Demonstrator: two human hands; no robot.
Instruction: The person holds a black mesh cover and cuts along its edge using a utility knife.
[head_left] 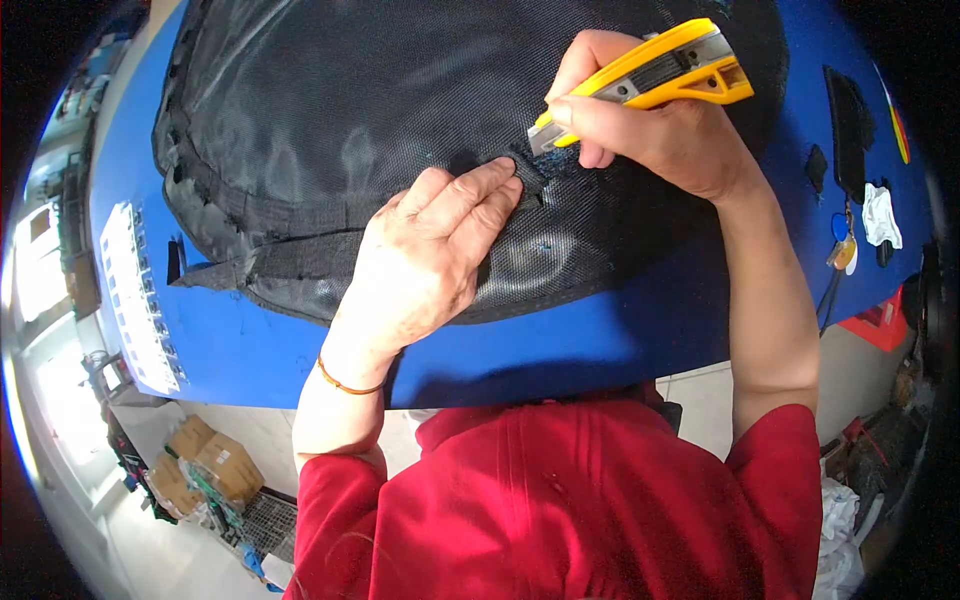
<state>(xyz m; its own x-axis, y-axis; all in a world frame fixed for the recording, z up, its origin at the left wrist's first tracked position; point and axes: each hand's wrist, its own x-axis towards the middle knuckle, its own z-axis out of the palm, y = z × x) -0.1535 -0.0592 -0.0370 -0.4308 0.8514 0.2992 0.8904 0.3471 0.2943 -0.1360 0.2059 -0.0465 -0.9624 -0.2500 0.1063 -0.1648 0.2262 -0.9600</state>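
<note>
Black mesh fabric [400, 110] with a thick seamed border lies over the blue table. My left hand [430, 250] presses on it, fingers together, the fingertips beside a raised dark strip [527, 175]; whether they pinch the strip is too small to tell. A yellow box cutter [650, 75] is gripped in my right hand [640, 125], its blade end pointing down and left at the fabric, just right of my left fingertips. Small blue threads or bits show around the blade. A loose black strap [300, 258] runs leftward from under my left hand.
The blue table [230, 350] curves toward my body. At its right lie a black case [848, 130], a white crumpled item [881, 215] and keys [846, 250]. A white gridded sheet [135, 300] is at the left. Cardboard boxes [225, 468] sit below on the floor.
</note>
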